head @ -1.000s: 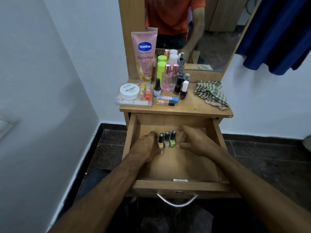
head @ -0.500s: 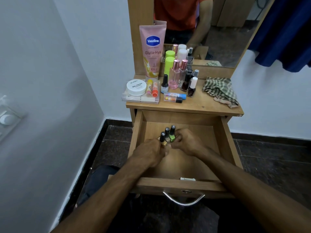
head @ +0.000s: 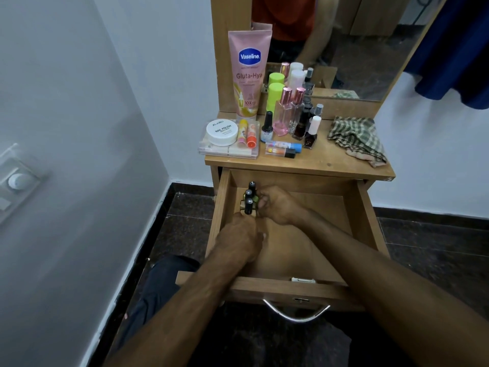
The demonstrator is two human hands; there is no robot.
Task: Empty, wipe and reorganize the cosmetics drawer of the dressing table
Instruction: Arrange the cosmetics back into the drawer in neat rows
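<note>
Three nail polish bottles (head: 249, 198) stand in a tight line at the back left corner of the open drawer (head: 296, 250), just beside its left wall. The right hand (head: 277, 205) has its fingers curled against the right side of the bottles, apparently pinching them. The left hand (head: 239, 239) sits at the near end of the line with its fingers bent towards the nearest bottle; whether it actually grips that bottle I cannot tell, since the knuckles hide the fingertips.

This looks like the reorganizing step: the drawer floor is otherwise bare, and most of the cosmetics wait on the tabletop (head: 325, 165), with a checked cloth (head: 357, 139) at its right end. The next move probably calls for seating the bottles squarely in the corner, letting go without tipping them, then reaching up for another item, perhaps the polishes (head: 309, 131) near the mirror (head: 365, 43).

Compared with a second ago, the bottles have gone from a side-by-side row in the middle of the drawer to a line running front to back at the left wall, and both hands have followed them there.
</note>
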